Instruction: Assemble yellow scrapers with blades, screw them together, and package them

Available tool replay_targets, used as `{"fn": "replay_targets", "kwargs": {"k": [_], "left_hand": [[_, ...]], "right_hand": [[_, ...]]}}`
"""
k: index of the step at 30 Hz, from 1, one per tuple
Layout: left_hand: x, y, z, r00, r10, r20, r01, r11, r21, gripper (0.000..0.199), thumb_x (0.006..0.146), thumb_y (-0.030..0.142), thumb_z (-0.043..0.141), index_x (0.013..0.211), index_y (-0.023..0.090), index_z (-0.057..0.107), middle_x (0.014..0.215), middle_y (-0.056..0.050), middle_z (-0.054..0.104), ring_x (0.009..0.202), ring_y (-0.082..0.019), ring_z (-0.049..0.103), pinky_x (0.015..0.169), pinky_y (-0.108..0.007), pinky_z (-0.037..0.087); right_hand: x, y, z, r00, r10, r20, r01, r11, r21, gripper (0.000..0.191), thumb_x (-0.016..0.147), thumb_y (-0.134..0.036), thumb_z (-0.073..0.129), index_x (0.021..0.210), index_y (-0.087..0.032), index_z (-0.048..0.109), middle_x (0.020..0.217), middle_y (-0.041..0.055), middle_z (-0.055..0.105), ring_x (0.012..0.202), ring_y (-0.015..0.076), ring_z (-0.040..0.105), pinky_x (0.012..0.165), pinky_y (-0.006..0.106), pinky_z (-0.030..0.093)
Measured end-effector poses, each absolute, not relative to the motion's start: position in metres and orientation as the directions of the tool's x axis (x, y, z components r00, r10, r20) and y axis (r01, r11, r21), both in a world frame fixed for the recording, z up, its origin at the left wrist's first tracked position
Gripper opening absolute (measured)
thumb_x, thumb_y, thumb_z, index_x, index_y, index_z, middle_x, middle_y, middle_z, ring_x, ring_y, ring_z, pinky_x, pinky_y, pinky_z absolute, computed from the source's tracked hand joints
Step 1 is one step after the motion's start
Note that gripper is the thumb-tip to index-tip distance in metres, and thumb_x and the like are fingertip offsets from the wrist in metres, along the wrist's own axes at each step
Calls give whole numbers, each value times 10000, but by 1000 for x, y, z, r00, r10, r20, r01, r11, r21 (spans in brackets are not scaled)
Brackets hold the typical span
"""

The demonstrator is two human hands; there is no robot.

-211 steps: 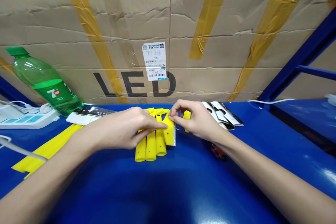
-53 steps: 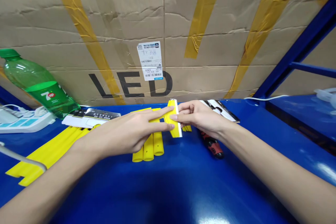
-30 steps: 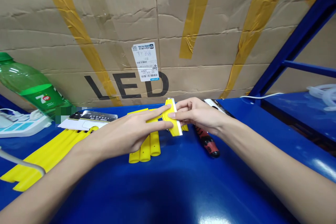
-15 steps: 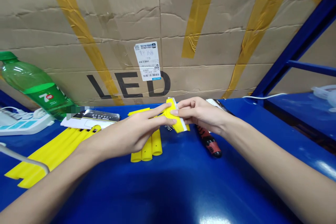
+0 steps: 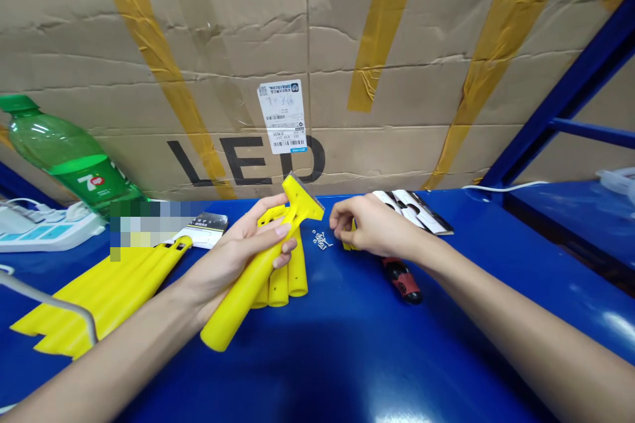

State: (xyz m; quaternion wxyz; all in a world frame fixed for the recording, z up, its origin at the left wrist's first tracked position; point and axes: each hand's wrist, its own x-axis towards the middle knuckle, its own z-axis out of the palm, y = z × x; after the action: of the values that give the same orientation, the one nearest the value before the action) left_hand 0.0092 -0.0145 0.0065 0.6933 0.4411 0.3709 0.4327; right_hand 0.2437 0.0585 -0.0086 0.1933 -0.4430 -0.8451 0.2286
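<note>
**Scraper (image 5: 242, 291) in hand: grip by the handle (image 5: 228, 310), mind the edge**

Across the blue surface (image 5: 307, 363), our biggest thing in reach, lies a row of yellow scrapers (image 5: 297, 271). Over them our left hand (image 5: 233, 244) holds the scraper tilted, head up and away from us, fingers wrapped around its upper handle. We judge it light, stiff plastic, hard to break, though smooth and round enough to roll in a loose grip. The thick handle is the place to hold; the narrower neck gives the thumb a stop. We would keep skin off the head's (image 5: 299, 197) thin, metallic-looking blade (image 5: 308, 190), perhaps sharp.

Our right hand (image 5: 370, 225) has its fingers curled narrow beside the small screws (image 5: 321, 239); we cannot tell whether they pinch anything. Those screws look slippery, best picked up with fingertips.
</note>
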Motion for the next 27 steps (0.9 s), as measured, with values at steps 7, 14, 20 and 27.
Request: {"fn": "replay_targets", "kwargs": {"k": [7, 14, 20, 27], "left_hand": [[-2, -23, 0, 311, 935, -171, -428, 298, 853, 628, 901, 131, 684, 1459, 263, 427, 736, -25, 622, 588, -87, 576, 612, -161, 495], [-9, -20, -9, 336, 926, -171, -413, 308, 857, 722, 898, 156, 706, 1511, 283, 348, 752, -33, 627, 606, -94, 562, 635, -178, 489], [-10, -18, -11, 347, 921, -177, -414, 320, 852, 719, 916, 132, 668, 1526, 274, 315, 752, -31, 624, 597, -90, 554, 622, -172, 483], [-11, -19, -10, 355, 917, -183, -453, 340, 824, 710, 904, 125, 669, 1518, 258, 336, 756, -48, 617, 604, -97, 578, 634, -178, 498]], "right_hand": [[232, 49, -12, -596, 798, 91, 709, 576, -408, 136, 727, -79, 680, 780, -204, 680, 811, 2, 761, 728, 160, 660, 659, 269, 443], [229, 46, -11, -605, 795, 36, 710, 560, -427, 202, 693, -39, 633, 799, -193, 710, 745, 4, 765, 670, 160, 683, 641, 272, 468], [236, 49, 3, -517, 849, 107, 546, 423, -723, 176, 749, -82, 634, 875, -174, 718, 782, 30, 784, 735, 191, 769, 659, 262, 568], [246, 57, 2, -555, 829, 60, 341, 293, -893, 149, 838, -193, 691, 967, -175, 764, 857, 71, 812, 851, 221, 789, 811, 333, 619]]}}
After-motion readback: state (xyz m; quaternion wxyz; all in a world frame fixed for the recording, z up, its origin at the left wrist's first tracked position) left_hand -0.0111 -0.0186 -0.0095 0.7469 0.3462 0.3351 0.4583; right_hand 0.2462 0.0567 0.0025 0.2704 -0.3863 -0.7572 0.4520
